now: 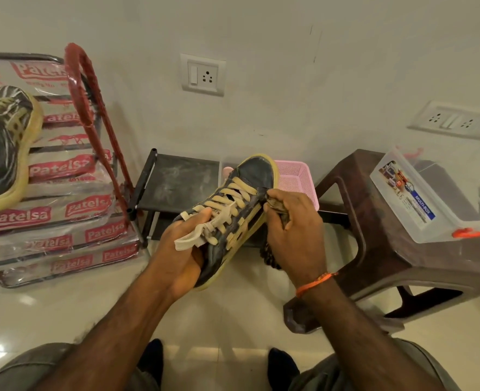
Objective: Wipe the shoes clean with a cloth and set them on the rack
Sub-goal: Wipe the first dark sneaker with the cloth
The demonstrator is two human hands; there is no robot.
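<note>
A dark sneaker [250, 182] with cream laces and a yellowed sole is held in the air, toe pointing away from me. My left hand [181, 249] grips its heel and tongue area. My right hand [292, 224] presses a dark patterned cloth [278, 210] against the shoe's right side, and part of the cloth hangs below the hand. The matching sneaker [7, 148] sits on top of the rack [75, 170] at the left, which is wrapped in plastic printed with red labels.
A low black stand [176, 179] and a pink plastic basket [295, 179] sit against the wall behind the shoe. A brown plastic stool [374, 235] at the right carries a clear storage box [419, 201]. Wall sockets [203, 76] are above. My feet rest on the tiled floor.
</note>
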